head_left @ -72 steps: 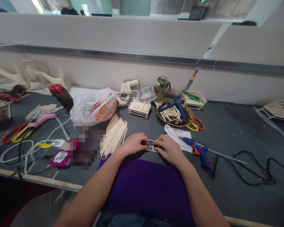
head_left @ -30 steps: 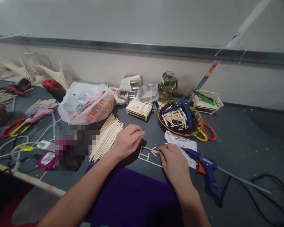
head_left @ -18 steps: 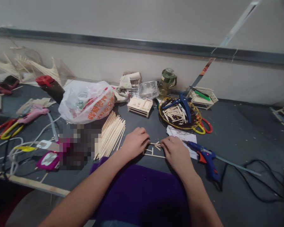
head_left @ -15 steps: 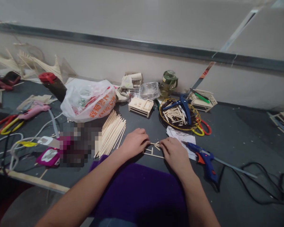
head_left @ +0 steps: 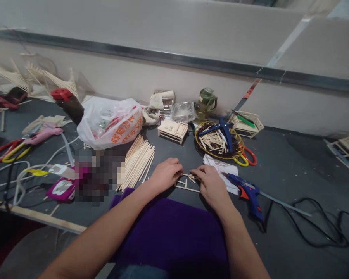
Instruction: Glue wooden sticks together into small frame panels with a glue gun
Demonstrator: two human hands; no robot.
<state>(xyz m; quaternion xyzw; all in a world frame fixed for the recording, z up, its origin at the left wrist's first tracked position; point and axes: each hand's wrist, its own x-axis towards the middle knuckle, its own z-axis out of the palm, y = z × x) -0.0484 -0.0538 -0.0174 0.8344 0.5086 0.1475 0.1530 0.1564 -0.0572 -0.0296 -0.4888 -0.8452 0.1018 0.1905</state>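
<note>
A small frame of thin wooden sticks (head_left: 187, 188) lies on the dark table between my hands. My left hand (head_left: 166, 175) is closed at its left end, fingertips pinching the frame's upper corner. My right hand (head_left: 211, 181) bends over the right end, its thumb and forefinger pressed on the upper stick near some short slanted pieces. The right fingertips partly hide what they grip. Left of my hands lies a pile of long wooden sticks (head_left: 138, 162). To the right are a white paper sheet (head_left: 227, 170) and a blue glue gun (head_left: 250, 193).
A small wooden model (head_left: 173, 131) stands behind my hands, beside a basket of short sticks (head_left: 215, 141) with a blue cutter (head_left: 227, 133) on it. A white plastic bag (head_left: 107, 124) and a pink glue gun (head_left: 45, 135) are to the left. Black cable (head_left: 317, 244) curls at right.
My right finger and thumb have shifted slightly left along the upper stick. My left hand holds its place. The view has moved slightly.
</note>
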